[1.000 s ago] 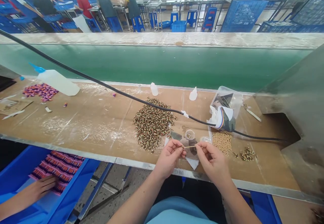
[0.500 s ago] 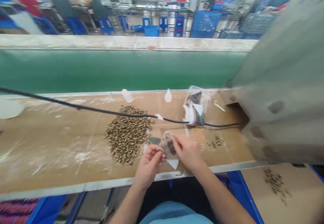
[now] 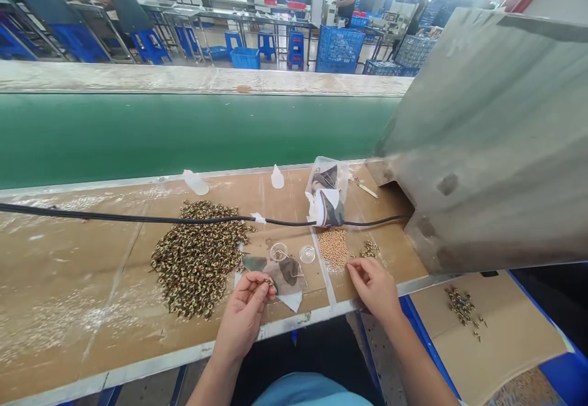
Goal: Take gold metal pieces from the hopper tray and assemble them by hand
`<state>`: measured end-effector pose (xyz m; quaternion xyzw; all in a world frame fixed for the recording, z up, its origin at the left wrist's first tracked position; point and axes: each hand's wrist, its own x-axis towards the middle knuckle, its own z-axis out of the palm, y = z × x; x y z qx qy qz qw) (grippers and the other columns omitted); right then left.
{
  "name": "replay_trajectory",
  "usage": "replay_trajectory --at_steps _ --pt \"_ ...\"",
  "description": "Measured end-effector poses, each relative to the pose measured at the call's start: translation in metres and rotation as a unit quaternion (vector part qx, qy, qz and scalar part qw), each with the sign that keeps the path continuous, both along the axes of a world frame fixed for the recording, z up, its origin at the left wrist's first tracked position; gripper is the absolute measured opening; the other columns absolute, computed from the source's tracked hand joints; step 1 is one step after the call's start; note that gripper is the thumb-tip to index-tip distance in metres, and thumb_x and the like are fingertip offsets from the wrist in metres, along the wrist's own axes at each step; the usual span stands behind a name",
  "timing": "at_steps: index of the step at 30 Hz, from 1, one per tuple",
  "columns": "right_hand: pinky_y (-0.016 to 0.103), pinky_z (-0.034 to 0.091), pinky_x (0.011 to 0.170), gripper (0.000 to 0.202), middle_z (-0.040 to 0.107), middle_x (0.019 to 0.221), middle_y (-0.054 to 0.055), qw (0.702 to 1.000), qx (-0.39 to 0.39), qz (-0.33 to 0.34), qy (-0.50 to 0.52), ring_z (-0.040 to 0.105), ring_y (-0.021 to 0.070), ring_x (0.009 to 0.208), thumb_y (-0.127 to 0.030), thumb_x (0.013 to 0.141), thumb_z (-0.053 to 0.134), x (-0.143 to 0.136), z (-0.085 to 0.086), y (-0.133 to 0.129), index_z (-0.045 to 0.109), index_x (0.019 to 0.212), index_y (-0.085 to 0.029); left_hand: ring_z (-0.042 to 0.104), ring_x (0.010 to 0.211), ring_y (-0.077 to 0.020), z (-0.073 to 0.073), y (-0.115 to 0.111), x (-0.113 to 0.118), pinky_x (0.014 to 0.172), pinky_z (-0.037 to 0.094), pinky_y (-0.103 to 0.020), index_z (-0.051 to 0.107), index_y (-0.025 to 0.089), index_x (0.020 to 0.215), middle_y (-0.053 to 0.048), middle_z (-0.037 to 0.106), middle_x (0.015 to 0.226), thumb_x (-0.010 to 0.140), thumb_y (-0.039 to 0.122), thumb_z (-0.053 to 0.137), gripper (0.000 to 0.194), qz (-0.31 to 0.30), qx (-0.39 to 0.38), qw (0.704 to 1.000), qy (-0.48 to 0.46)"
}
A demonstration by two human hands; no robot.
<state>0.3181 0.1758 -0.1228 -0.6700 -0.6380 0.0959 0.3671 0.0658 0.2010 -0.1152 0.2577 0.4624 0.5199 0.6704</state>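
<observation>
My left hand (image 3: pixel 243 311) pinches a small dark-and-cream piece (image 3: pixel 269 282) between thumb and fingertips; it resembles those in the big heap (image 3: pixel 197 259) to its left. Under and beyond that hand lies a camouflage cloth (image 3: pixel 287 271). My right hand (image 3: pixel 375 288) is at the near right edge of a patch of small round beige beads (image 3: pixel 333 247). Its thumb and forefinger are drawn close together, and whatever is between them is too small to make out. A small clear cup (image 3: pixel 278 251) and a clear round dish (image 3: pixel 307 254) stand between the hands.
A black cable (image 3: pixel 294 223) crosses above the bench. At the back are white bottles (image 3: pixel 277 177) and a plastic tub (image 3: pixel 342 176) with cloth. A large metal housing (image 3: pixel 487 149) blocks the right. Small piles (image 3: pixel 369 249) of pieces lie nearby. A green belt (image 3: pixel 206 130) runs behind.
My right hand has left the clear cup and moved right to the beige beads. My left hand keeps its small piece. The camera view has turned to the right.
</observation>
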Motion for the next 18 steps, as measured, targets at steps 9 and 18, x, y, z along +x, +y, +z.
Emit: replay_trajectory --at_steps 9,18 --pt "0.022 0.041 0.052 0.034 0.062 0.081 0.003 0.989 0.025 0.015 -0.146 0.060 0.0121 0.063 -0.032 0.096 0.034 0.000 -0.007 0.003 0.063 0.084 -0.019 0.053 0.065 -0.0095 -0.003 0.000 -0.001 0.063 0.046 -0.020 0.059 0.014 0.076 -0.001 0.056 0.074 0.055 0.034 0.082 0.037 -0.010 0.003 1.000 -0.003" --pt "0.021 0.047 0.042 0.043 0.065 0.085 0.002 0.976 0.075 0.072 -0.189 0.064 0.0127 0.059 -0.044 0.096 0.030 0.024 -0.036 0.012 0.066 0.089 -0.023 0.052 0.060 -0.0087 -0.012 0.000 0.005 0.058 0.040 -0.021 0.056 0.013 0.076 -0.001 0.054 0.070 0.059 0.038 0.081 0.039 -0.004 0.038 0.998 -0.051"
